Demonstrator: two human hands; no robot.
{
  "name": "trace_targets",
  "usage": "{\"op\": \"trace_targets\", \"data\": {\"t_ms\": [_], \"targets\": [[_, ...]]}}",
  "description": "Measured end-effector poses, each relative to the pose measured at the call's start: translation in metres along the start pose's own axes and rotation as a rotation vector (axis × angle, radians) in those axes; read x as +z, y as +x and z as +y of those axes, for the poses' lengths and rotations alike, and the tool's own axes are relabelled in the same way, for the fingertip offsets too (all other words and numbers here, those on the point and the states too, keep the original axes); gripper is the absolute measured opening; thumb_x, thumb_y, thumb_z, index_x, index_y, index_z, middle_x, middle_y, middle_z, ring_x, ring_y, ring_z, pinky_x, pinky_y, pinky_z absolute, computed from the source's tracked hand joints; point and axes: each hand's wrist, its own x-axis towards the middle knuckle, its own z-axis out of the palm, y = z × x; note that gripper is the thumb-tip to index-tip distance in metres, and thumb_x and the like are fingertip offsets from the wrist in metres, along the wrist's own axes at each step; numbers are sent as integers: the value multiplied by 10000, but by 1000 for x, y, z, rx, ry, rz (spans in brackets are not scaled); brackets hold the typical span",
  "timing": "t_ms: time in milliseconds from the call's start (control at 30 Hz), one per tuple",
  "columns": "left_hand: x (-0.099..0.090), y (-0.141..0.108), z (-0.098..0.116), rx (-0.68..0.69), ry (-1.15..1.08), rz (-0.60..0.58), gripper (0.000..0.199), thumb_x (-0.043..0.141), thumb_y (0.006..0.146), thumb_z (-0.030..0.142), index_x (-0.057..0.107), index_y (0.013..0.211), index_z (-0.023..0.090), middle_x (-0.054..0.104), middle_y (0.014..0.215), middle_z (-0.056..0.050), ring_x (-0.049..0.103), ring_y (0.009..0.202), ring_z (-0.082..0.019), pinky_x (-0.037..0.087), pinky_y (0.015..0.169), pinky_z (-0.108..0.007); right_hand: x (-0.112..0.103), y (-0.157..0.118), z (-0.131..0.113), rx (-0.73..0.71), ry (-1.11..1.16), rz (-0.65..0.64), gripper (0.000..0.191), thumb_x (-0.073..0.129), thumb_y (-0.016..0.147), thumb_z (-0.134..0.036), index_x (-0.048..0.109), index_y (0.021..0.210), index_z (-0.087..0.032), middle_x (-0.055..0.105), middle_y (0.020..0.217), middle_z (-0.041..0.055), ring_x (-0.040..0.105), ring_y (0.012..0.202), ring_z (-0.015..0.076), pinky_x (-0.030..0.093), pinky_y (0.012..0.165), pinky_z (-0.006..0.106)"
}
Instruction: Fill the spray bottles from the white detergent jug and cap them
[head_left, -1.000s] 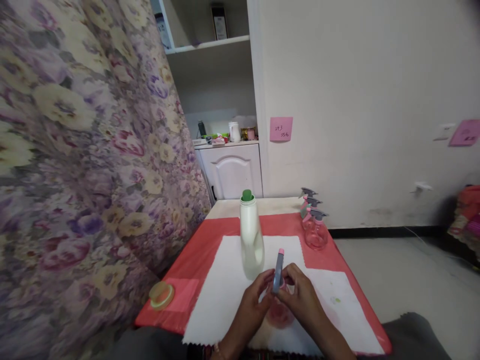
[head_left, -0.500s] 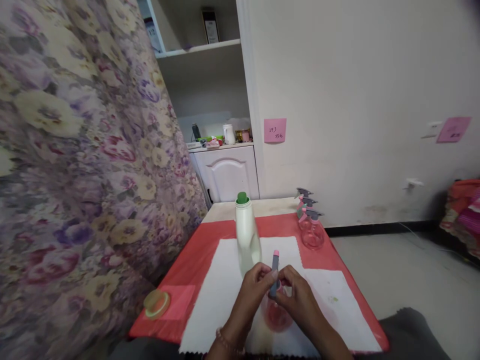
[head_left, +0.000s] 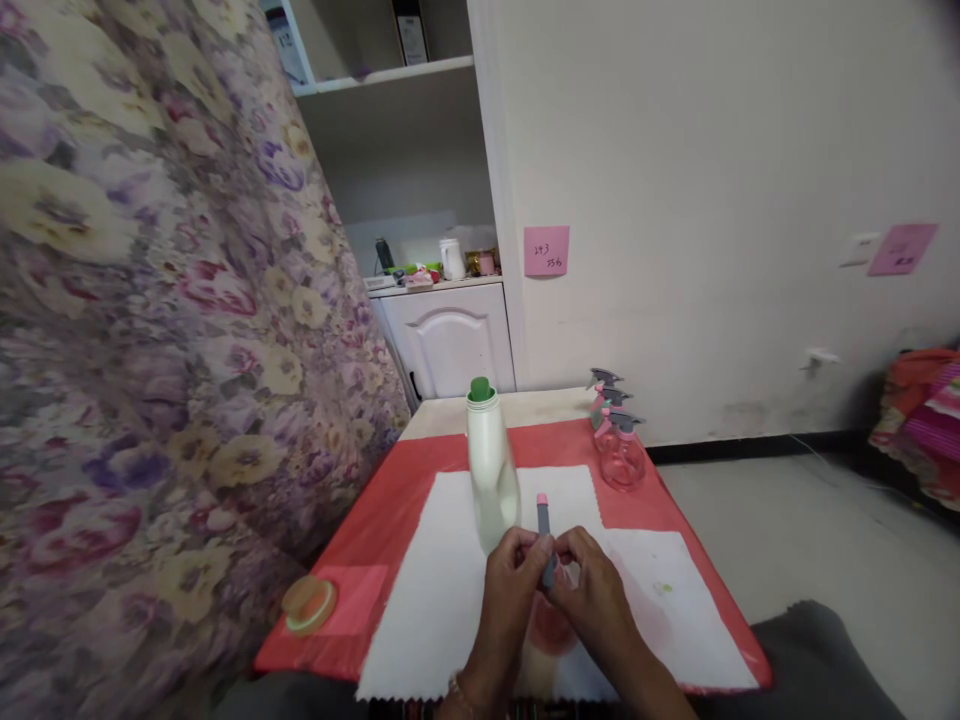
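Note:
My left hand [head_left: 516, 575] and my right hand [head_left: 596, 590] meet near the table's front, fingers closed around a grey spray head [head_left: 544, 515] with a pink nozzle tip. Below it, a clear pink bottle [head_left: 553, 628] stands on the white cloth [head_left: 427, 590], partly hidden by my hands. Which part each fingertip presses is hard to make out. Just behind my left hand stands a pale green jug [head_left: 491, 470] with a green spout in its open top.
Several pink spray bottles [head_left: 622, 462] with grey heads line the table's back right. A round yellowish lid [head_left: 310, 605] lies at the front left on the red tablecloth [head_left: 375, 520]. A floral curtain [head_left: 187, 350] hangs along the left.
The view has tilted and shifted slightly. The grey spray head has turned a little between my hands, its pink tip now further left. Both hands keep their hold.

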Motion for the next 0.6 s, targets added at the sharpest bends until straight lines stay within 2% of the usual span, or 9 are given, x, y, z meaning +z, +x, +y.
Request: {"op": "trace_targets", "data": {"t_ms": [67, 233, 300, 400, 467, 600], "targets": [[-2, 2, -2, 3, 20, 2, 289, 706, 735, 422, 595, 663, 165, 583, 600, 28, 517, 594, -130, 404, 574, -234, -2, -1, -3, 1, 29, -11, 111, 633, 794, -288, 547, 781, -219, 573, 801, 3, 569, 789, 207, 420, 704, 303], [-3, 4, -6, 12, 29, -5, 280, 716, 720, 412, 601, 672, 162, 592, 614, 27, 538, 609, -136, 412, 598, -241, -8, 0, -6, -72, 243, -138, 46, 575, 821, -244, 580, 856, -215, 591, 888, 22, 578, 874, 209, 459, 781, 308], [-2, 4, -5, 7, 15, -12, 282, 721, 710, 415, 603, 674, 162, 591, 611, 29, 539, 605, -135, 413, 597, -240, -5, 1, -2, -74, 262, -92, 22, 571, 823, -234, 573, 835, -216, 578, 859, 12, 574, 849, 201, 460, 767, 301], [-2, 3, -4, 0, 15, -4, 290, 726, 700, 422, 596, 657, 166, 583, 595, 32, 531, 591, -133, 407, 582, -238, 3, 0, 3, -24, 199, 45, 101, 617, 799, -257, 531, 760, -223, 536, 787, -10, 549, 782, 193, 450, 713, 293], [-3, 3, -5, 4, 32, 7, 297, 725, 698, 428, 589, 643, 170, 577, 585, 31, 520, 581, -132, 400, 571, -237, 5, -1, 3, 10, 161, 76, 128, 645, 769, -252, 522, 747, -224, 528, 772, -15, 541, 765, 194, 448, 715, 300], [-3, 3, -7, 25, 57, 22, 293, 717, 701, 431, 586, 652, 174, 574, 593, 28, 523, 599, -138, 404, 584, -241, -1, -1, -1, -29, 256, -90, 96, 622, 783, -230, 592, 874, -219, 589, 884, 15, 579, 862, 207, 467, 782, 309]]}}
